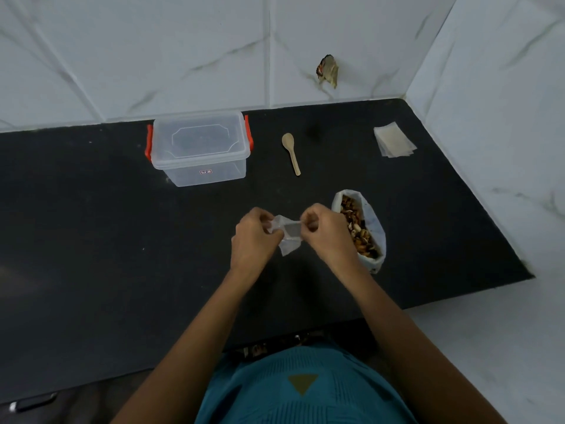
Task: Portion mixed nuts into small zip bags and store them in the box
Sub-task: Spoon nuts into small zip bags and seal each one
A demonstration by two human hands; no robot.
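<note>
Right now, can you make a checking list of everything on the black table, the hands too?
Surface: black countertop, mostly bare, against white tiled walls.
Job's things: clear box with red latches, lid on; wooden spoon lying to its right; stack of empty zip bags far right; open bag of mixed nuts near the hands.
Clutter: nothing seen on the counter.
Grippers: left hand and right hand both pinch one small zip bag, which looks empty.
Cables: nothing seen.
Surroundings: a crumpled scrap stuck on the wall tile; dark object at lower left, unclear.
</note>
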